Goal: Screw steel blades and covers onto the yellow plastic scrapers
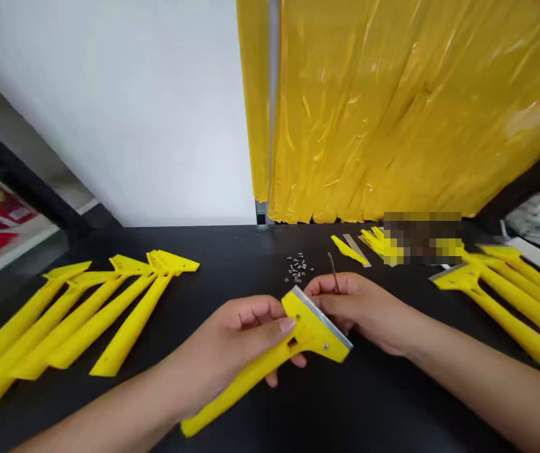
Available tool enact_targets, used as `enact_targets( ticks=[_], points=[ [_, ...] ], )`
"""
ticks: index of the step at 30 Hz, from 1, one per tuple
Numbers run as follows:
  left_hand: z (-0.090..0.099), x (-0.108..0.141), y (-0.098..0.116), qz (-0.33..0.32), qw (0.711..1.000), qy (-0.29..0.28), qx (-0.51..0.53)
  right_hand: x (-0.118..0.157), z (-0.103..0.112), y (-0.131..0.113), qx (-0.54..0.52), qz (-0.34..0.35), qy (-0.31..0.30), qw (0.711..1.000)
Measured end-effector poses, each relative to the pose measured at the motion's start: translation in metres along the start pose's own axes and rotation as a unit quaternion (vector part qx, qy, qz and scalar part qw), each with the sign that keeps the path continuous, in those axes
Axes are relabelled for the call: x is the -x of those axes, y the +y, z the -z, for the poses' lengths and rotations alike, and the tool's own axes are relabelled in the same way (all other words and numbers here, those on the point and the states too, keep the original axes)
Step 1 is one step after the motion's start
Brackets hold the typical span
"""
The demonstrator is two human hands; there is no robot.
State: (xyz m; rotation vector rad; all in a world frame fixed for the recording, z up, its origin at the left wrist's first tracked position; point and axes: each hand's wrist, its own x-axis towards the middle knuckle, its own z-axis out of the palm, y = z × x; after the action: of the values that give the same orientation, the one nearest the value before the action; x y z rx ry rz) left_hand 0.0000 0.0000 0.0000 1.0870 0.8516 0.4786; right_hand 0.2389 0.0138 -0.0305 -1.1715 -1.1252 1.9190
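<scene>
My left hand (232,346) grips a yellow plastic scraper (312,333) by its head, with the handle slanting down to the left. A metal blade (324,318) runs along the scraper's top edge. My right hand (359,308) pinches a thin metal driver or hex key (334,274), whose tip points upward, just beyond the blade. The fingers of my right hand touch or nearly touch the blade's far end. A small heap of tiny metal screws (297,269) lies on the black table (251,242) just beyond my hands.
Several yellow scrapers (85,314) lie fanned out at the left, and several more (510,296) lie at the right. Yellow pieces and a metal strip (355,250) lie at the back, partly behind a blurred patch. A yellow plastic sheet (406,107) hangs behind the table.
</scene>
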Motion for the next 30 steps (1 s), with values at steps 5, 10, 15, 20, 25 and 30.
enact_targets(
  ticks=[5,10,15,20,25,30],
  points=[
    [0.0017,-0.0022,-0.0026,-0.035,0.999,0.024,-0.016,0.0046,-0.0042,0.0019,-0.042,-0.003,-0.017,0.999],
    [0.0047,-0.0052,-0.0073,-0.071,0.997,0.030,0.008,0.0061,-0.0006,0.0040,-0.086,0.005,-0.061,0.994],
    [0.0039,-0.0044,-0.0089,-0.084,0.996,0.021,0.007,0.0044,0.0001,0.0077,-0.135,0.008,-0.106,0.985],
    [0.0016,-0.0025,-0.0077,-0.094,0.995,0.025,0.002,0.0015,0.0002,0.0101,-0.132,0.033,-0.106,0.985],
    [0.0006,-0.0002,-0.0086,-0.105,0.993,0.046,-0.005,0.0025,0.0028,0.0098,-0.140,0.020,-0.142,0.980],
    [-0.0001,-0.0007,-0.0086,-0.095,0.993,0.067,-0.006,-0.0016,0.0008,0.0082,-0.057,0.054,-0.088,0.993]
  ],
)
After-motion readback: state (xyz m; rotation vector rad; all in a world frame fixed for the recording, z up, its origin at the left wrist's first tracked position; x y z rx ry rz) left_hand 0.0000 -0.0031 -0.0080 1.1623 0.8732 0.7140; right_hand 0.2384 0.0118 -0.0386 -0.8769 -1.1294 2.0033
